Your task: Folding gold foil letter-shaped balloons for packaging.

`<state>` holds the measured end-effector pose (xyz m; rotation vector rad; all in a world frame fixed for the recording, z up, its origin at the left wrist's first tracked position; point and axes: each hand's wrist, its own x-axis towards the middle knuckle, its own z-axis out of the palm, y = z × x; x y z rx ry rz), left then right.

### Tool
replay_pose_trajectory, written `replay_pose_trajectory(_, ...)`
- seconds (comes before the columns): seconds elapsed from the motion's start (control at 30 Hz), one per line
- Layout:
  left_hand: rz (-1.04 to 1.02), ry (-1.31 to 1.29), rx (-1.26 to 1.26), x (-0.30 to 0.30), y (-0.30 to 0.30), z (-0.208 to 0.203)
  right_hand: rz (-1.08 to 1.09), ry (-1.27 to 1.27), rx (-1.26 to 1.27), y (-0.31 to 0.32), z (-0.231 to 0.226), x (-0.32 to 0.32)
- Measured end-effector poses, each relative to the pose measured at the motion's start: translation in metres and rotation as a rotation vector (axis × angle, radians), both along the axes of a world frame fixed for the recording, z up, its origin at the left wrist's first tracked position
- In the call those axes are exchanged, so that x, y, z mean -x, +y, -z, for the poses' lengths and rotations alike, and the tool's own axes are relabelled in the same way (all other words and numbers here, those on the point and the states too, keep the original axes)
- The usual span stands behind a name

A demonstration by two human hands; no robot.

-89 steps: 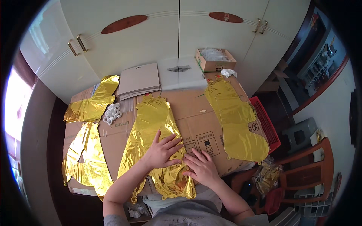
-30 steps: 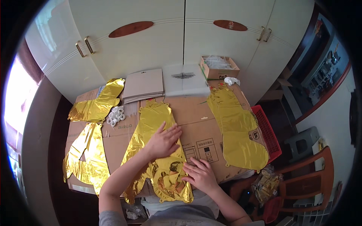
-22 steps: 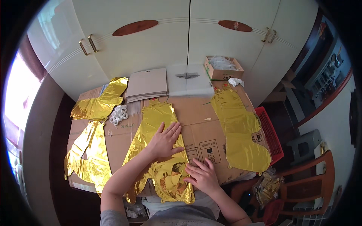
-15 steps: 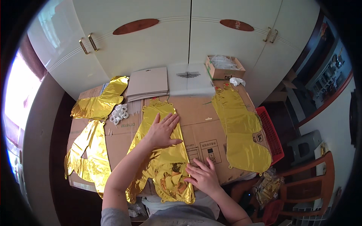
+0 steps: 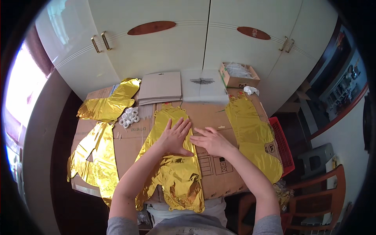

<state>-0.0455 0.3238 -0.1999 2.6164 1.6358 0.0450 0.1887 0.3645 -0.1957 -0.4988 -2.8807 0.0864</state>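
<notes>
A flat, uninflated gold foil balloon (image 5: 178, 172) lies before me on the cardboard-covered table, its lower end crumpled and shiny. My left hand (image 5: 175, 138) rests on its upper part, palm down and fingers spread. At the balloon's right edge is my right hand (image 5: 213, 141), fingers stretched out, with the fingertips at the folded side. Neither hand grasps anything. Another gold foil balloon (image 5: 250, 137) is spread to the right. On the left are two more: one with a triangular gap (image 5: 103, 152), and above it a bent, folded one (image 5: 105, 107).
White tape rolls (image 5: 129, 117) are heaped left of the middle balloon. Behind stand stacked grey-brown boards (image 5: 160, 87), a clear plastic sheet (image 5: 203, 94) and an open box of plastic bags (image 5: 238, 74). A red basket (image 5: 282, 145) and wooden chair (image 5: 337, 196) flank the table's right side.
My right hand has moved up along the balloon's right edge, from its lower part to beside my left hand. My left hand stays on the upper part. The view has shifted slightly.
</notes>
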Motion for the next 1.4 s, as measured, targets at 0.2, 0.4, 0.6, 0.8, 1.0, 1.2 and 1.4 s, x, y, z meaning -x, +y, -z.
replay_pose_trajectory(0.2,-0.007,-0.023,-0.001,0.003,-0.001,0.004,-0.162,-0.018,-0.014,-0.006,0.005,-0.014)
replay_pose_trajectory(0.4,-0.012,-0.026,0.011,0.001,-0.001,0.002,-0.266,-0.038,0.037,-0.029,0.0,-0.031)
replay_pose_trajectory(0.6,-0.013,-0.024,0.006,0.0,-0.002,0.0,-0.287,-0.014,0.091,-0.049,-0.006,-0.041)
replay_pose_trajectory(0.8,-0.01,-0.009,0.012,0.0,-0.001,-0.002,-0.299,-0.006,0.109,-0.064,-0.005,-0.05)
replay_pose_trajectory(1.0,-0.056,0.007,-0.006,-0.007,0.005,0.002,-0.285,0.011,0.12,-0.077,-0.003,-0.055)
replay_pose_trajectory(1.2,-0.092,0.042,-0.024,-0.003,0.021,0.001,-0.279,0.03,0.104,-0.08,0.001,-0.055)
replay_pose_trajectory(1.4,-0.144,-0.001,-0.082,0.005,0.039,0.011,-0.217,0.102,0.125,-0.088,0.006,-0.053)
